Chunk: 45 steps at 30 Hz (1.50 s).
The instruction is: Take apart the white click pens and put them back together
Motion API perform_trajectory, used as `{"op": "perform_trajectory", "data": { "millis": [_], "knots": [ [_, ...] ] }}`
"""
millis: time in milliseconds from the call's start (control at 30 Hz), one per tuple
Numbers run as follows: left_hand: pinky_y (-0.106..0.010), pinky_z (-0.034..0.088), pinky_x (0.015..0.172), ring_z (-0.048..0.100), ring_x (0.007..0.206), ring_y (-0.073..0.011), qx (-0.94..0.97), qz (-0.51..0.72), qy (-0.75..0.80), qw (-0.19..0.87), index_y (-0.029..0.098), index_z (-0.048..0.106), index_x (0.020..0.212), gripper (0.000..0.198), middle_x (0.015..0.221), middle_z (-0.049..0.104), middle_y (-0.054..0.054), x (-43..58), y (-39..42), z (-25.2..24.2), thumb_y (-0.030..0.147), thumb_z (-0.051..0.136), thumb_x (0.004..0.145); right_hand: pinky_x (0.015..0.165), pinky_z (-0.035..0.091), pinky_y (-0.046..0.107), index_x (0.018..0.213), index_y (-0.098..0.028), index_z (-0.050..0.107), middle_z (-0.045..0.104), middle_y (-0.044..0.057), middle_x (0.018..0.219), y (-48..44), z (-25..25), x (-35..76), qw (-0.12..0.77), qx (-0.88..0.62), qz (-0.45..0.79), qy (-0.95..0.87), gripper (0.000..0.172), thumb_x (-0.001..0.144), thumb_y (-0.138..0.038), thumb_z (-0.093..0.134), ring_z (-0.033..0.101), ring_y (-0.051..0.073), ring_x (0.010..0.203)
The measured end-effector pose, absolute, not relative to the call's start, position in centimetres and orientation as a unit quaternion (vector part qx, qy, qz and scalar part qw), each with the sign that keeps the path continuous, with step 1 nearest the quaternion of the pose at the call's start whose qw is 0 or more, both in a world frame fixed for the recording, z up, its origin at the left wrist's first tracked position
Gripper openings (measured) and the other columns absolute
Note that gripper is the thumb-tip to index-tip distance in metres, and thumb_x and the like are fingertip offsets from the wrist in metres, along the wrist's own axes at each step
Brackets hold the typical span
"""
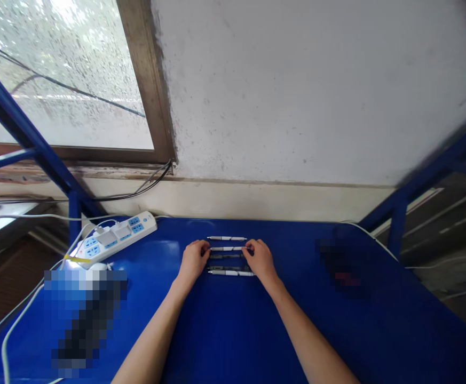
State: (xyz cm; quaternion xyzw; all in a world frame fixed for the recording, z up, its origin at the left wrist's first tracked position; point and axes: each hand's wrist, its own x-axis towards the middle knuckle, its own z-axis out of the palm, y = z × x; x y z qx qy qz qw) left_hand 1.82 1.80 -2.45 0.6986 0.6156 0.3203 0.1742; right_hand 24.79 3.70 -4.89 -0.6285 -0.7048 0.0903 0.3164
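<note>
Beside a rain-spotted window [64, 80], a blue table [224, 330] holds a power strip [116, 242], well left of the held white pen [227, 248]. I see the left hand [195, 260] pinching that pen's left end, the right hand [260, 259] its right; an uneven release could knock the far pen [224, 238], just beyond it, askew.

Right of the one power strip [115, 243] are three white pens [227, 238], two dark pens [227, 257] and two hands [195, 260]; above it, one window [64, 80].

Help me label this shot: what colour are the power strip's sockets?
Light blue sockets on a white power strip, clearest in the head view.
</note>
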Motion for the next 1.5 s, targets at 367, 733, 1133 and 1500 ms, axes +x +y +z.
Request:
{"op": "perform_trajectory", "data": {
  "millis": [367, 733, 1133, 1500],
  "knots": [
    [-0.025, 0.042, 0.07, 0.064, 0.077, -0.0168, 0.67, 0.299, 0.661, 0.158, 0.018, 0.068, 0.089, 0.014, 0.084, 0.072, -0.005, 2.5, 1.3, -1.7, 0.014, 0.057, 0.083, 0.072, 0.044, 0.032, 0.081, -0.017, 0.065, 0.057, 0.007, 0.08, 3.8, -5.0, 24.9, 0.334, -0.621, 0.091, -0.703, 0.013, 0.082, -0.023, 0.054, 0.057, 0.02, 0.074],
    [-0.031, 0.048, 0.076, 0.063, 0.077, -0.0193, 0.686, 0.33, 0.631, 0.148, 0.018, 0.067, 0.112, 0.031, 0.089, 0.068, -0.008, 2.1, 1.8, -2.9, 0.019, 0.054, 0.084, 0.071, 0.047, 0.033, 0.093, -0.016, 0.066, 0.062, 0.009, 0.084, 3.8, -4.6, 24.6, 0.387, -0.594, 0.127, -0.694, 0.022, 0.084, -0.026, 0.049, 0.058, 0.02, 0.072],
    [-0.033, 0.048, 0.08, 0.062, 0.083, -0.0206, 0.696, 0.332, 0.618, 0.153, 0.016, 0.067, 0.11, 0.03, 0.091, 0.068, -0.009, 2.1, 1.7, -2.7, 0.016, 0.053, 0.084, 0.074, 0.048, 0.035, 0.106, -0.014, 0.062, 0.062, 0.008, 0.087, 4.0, -5.1, 24.6, 0.394, -0.595, 0.124, -0.69, 0.03, 0.081, -0.023, 0.047, 0.057, 0.019, 0.071],
    [-0.027, 0.046, 0.071, 0.061, 0.076, -0.0172, 0.717, 0.352, 0.576, 0.174, 0.019, 0.067, 0.09, 0.018, 0.083, 0.066, -0.005, 2.4, 1.4, -2.0, 0.018, 0.05, 0.086, 0.076, 0.046, 0.031, 0.081, -0.02, 0.063, 0.057, 0.003, 0.084, 3.4, -3.3, 24.3, 0.346, -0.509, 0.194, -0.763, 0.005, 0.08, -0.024, 0.059, 0.056, 0.018, 0.081]
  ]
}}
